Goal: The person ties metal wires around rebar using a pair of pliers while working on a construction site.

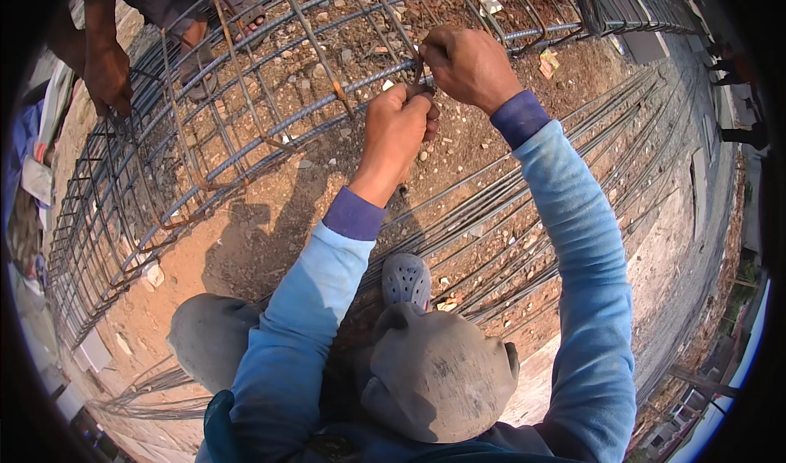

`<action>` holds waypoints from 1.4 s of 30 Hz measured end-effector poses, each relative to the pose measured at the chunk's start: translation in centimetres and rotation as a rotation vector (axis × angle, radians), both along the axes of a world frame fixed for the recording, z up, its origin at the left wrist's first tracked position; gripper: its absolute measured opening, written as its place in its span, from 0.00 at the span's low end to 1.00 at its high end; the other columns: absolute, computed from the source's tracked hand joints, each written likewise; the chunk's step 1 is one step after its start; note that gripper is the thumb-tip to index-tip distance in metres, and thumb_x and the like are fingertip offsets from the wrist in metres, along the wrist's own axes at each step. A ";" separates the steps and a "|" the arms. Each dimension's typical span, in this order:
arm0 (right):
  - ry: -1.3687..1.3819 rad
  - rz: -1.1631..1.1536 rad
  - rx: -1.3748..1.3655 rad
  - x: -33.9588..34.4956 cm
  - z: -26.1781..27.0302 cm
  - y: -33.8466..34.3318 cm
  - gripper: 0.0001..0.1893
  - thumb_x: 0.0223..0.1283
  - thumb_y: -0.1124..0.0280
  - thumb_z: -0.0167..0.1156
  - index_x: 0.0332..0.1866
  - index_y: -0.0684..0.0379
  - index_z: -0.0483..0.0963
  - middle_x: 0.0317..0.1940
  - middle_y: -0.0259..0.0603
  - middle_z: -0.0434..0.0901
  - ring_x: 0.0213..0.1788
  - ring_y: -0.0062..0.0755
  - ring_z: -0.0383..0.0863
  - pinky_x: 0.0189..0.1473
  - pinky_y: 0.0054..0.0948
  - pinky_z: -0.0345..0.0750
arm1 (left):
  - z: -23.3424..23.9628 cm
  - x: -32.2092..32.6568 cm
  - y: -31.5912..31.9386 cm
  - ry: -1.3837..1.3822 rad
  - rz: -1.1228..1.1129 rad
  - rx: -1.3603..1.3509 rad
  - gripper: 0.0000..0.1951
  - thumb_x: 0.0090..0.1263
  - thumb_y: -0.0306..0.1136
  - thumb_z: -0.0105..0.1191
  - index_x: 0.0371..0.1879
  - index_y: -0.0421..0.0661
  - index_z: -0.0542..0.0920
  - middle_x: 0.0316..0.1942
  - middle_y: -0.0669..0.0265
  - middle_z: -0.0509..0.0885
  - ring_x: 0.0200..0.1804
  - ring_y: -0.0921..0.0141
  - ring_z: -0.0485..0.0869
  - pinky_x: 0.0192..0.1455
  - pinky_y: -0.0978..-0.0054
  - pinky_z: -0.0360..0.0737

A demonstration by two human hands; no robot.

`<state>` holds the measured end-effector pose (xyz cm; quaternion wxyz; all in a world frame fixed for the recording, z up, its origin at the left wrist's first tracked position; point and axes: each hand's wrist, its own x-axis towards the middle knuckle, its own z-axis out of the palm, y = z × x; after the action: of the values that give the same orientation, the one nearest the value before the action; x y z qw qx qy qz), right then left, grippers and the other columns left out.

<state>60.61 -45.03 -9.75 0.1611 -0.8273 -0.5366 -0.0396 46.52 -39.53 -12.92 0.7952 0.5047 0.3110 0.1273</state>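
A long rebar cage (279, 125) of ribbed steel bars and rusty square stirrups stretches across the ground before me. My left hand (399, 137) is closed around the lower end of a rusty stirrup (419, 70), thumb on top. Just above and to the right, my right hand (470, 67) pinches the same stirrup beside a ribbed longitudinal bar (393, 70). The fingers hide part of the stirrup's end, and I cannot tell whether tie wire is there too.
Loose thin steel rods (479, 211) lie on the dirt beside my clog (406, 280). A co-worker's hand (107, 79) touches the cage at upper left, with sandalled feet (199, 73) behind the bars. A coil of dark wire (587, 2) hangs on the cage at upper right.
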 end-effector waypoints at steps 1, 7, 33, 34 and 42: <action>0.109 -0.015 0.004 -0.8 0.2 0.1 0.11 0.60 0.61 0.59 0.34 0.58 0.79 0.29 0.47 0.83 0.32 0.52 0.82 0.35 0.44 0.77 | 0.3 -0.2 0.1 0.015 -0.016 0.041 0.08 0.69 0.27 0.45 0.38 0.40 0.78 0.27 0.69 0.79 0.27 0.77 0.77 0.31 0.78 0.78; 0.257 0.008 0.109 -0.5 -0.4 0.7 0.14 0.57 0.59 0.64 0.31 0.61 0.80 0.27 0.49 0.82 0.31 0.49 0.83 0.36 0.42 0.77 | 3.0 -0.3 2.9 0.310 -0.212 1.047 0.08 0.63 0.29 0.48 0.26 0.39 0.79 0.27 0.58 0.82 0.26 0.63 0.80 0.32 0.65 0.78; 0.128 -0.012 0.370 -3.2 -3.3 -1.6 0.06 0.56 0.67 0.63 0.36 0.57 0.78 0.31 0.42 0.82 0.32 0.45 0.83 0.35 0.39 0.80 | 1.7 4.0 7.8 0.325 -0.455 1.216 0.19 0.67 0.42 0.52 0.34 0.35 0.85 0.45 0.40 0.80 0.48 0.47 0.81 0.54 0.55 0.76; 0.129 -0.012 0.371 -3.3 -3.3 -1.7 0.06 0.56 0.67 0.63 0.36 0.57 0.78 0.31 0.42 0.82 0.32 0.45 0.83 0.35 0.39 0.80 | 1.7 4.3 8.1 0.326 -0.456 1.216 0.19 0.67 0.42 0.52 0.34 0.35 0.85 0.45 0.40 0.80 0.48 0.47 0.81 0.54 0.55 0.76; -0.047 0.017 0.391 -3.0 -4.7 -1.8 0.15 0.51 0.62 0.70 0.41 0.53 0.75 0.32 0.37 0.80 0.31 0.40 0.83 0.29 0.36 0.79 | 1.1 5.4 8.6 0.331 -0.562 0.888 0.28 0.74 0.50 0.41 0.41 0.32 0.81 0.34 0.43 0.83 0.38 0.52 0.82 0.43 0.57 0.75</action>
<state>57.65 -46.78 -14.45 0.3065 -0.7746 -0.5293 -0.1608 51.87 -30.93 -11.86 0.4497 0.8686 0.2015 -0.0522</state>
